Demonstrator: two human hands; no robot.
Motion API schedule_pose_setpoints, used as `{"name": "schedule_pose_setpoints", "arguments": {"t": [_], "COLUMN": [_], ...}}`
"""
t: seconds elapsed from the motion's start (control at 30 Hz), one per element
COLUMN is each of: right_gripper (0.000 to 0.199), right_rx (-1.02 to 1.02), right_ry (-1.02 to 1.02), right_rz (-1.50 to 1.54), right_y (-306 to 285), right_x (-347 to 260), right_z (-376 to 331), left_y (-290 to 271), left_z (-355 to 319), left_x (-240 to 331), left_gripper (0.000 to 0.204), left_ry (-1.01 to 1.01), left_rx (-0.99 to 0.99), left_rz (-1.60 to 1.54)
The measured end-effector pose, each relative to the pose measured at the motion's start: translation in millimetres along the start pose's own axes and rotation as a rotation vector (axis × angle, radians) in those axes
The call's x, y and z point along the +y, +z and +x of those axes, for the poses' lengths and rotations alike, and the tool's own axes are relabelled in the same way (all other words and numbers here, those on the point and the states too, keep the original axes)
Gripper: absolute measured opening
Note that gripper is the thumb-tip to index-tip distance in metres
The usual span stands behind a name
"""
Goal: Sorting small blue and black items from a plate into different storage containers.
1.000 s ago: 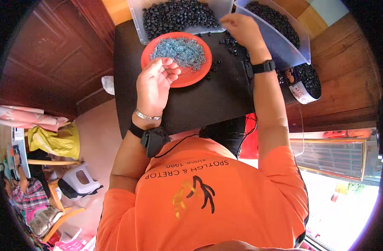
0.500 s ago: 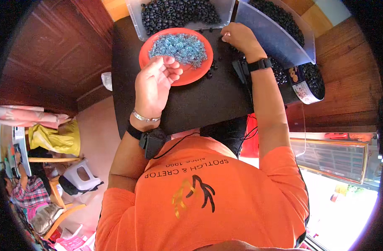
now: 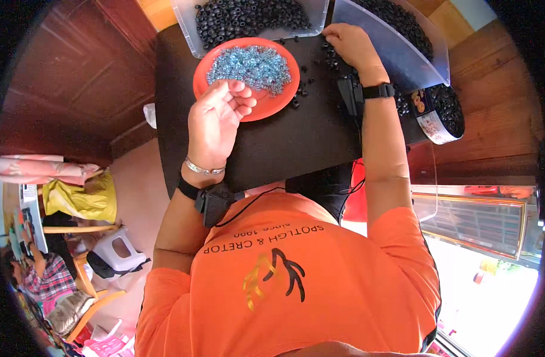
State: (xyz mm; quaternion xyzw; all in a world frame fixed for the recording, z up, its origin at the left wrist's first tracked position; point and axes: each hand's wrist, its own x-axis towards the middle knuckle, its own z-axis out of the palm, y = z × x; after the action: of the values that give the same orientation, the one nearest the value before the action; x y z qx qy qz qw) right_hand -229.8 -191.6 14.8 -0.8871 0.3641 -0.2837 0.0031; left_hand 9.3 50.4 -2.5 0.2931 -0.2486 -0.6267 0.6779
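My left hand (image 3: 216, 122) hovers palm up over the near left edge of a red plate (image 3: 276, 109). Its fingers are curled in toward the thumb; whatever lies between them is too small to make out. Heaped on the plate are small clear-blue pieces (image 3: 251, 66). At the far side of the table my right hand (image 3: 353, 47) reaches down between two clear plastic bins, thumb and fingertips pinched together. Loose black beads (image 3: 332, 58) lie beside and under it, and its fingertips are partly hidden.
Black beads (image 3: 248, 18) fill the far clear bin (image 3: 195, 41); a second clear bin (image 3: 391, 53) leans at the right. A round tin (image 3: 436, 128) of black beads stands by the dark table's (image 3: 284, 149) right edge. Another person (image 3: 46, 273) sits far left near a pale stool (image 3: 117, 250).
My right hand has shifted slightly right and its wrist has turned, fingertips still down by the bins. My left hand keeps its curled pose over the plate. The view has shifted a little.
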Motion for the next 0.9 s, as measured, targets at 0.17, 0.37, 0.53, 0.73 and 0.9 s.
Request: {"name": "schedule_pose_setpoints", "arguments": {"t": [0.17,0.37,0.53,0.73,0.9], "right_gripper": [0.022,0.021,0.022,0.031,0.036], "right_rx": [-0.116,-0.189,-0.095,-0.304,-0.315], "right_ry": [0.052,0.094,0.001,-0.227,-0.275], "right_rz": [-0.247,-0.405,0.191,1.05,1.078], "right_y": [6,15,8,-8,-3], "right_x": [-6,-14,-38,-123,-141], "right_z": [1,1,4,-5,-13], "left_y": [6,6,0,15,17], "left_z": [-1,0,0,-5,-4], "left_x": [1,0,-1,-2,-3], "left_gripper": [0.02,0.021,0.024,0.02,0.019], "left_ry": [0.0,-0.001,-0.01,0.023,0.016], "left_rx": [0.054,0.059,0.024,0.041,-0.018], "left_rz": [0.016,0.016,-0.006,0.068,0.071]}}
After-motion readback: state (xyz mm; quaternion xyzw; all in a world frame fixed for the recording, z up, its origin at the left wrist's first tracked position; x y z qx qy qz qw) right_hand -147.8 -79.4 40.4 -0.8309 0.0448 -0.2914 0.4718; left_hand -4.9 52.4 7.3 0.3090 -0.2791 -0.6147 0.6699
